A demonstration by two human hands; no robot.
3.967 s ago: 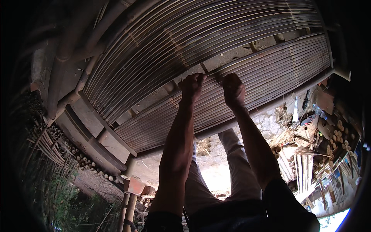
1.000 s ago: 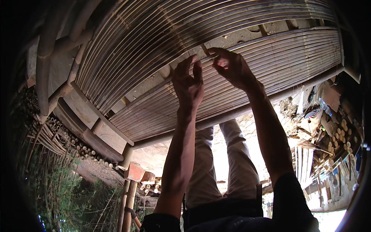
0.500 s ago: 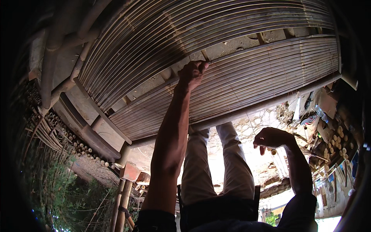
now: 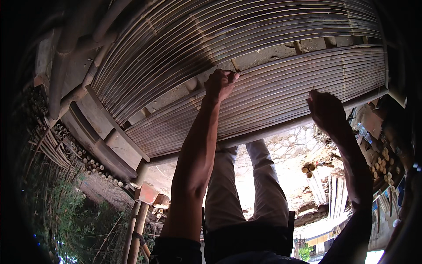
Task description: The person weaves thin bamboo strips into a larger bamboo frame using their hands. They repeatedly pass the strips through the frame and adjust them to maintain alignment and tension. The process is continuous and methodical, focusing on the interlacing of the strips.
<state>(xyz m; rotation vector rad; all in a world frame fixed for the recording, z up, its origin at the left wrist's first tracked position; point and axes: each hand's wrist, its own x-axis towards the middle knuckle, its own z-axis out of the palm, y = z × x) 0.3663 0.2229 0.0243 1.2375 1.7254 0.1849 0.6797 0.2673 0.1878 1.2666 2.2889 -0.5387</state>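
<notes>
The left hand (image 4: 221, 83) reaches to the gap between two panels of bamboo slats (image 4: 272, 88), its fingers closed in a pinch at the slat edge just beside a short peg (image 4: 234, 65) that stands in the gap. A thin cord (image 4: 281, 83) seems to run from that pinch rightwards across the lower panel, though it is too fine to follow surely. The right hand (image 4: 326, 108) hangs over the right part of the lower panel, near its round edge pole (image 4: 263, 132); its fingers look loosely curled, and I cannot tell whether they hold the cord's other end. Below the panels lie the person's legs (image 4: 246, 189), and to the right, on the ground, cut bamboo pieces (image 4: 314, 185) and flat strips. To do this tying well, I judge that the pinch should stay tight against the peg so the cord does not slacken, while the right hand draws the line level with the slats and not across them. Pulling at an angle could lift a thin slat out of its row; steady tension along the slat run looks safest.
</notes>
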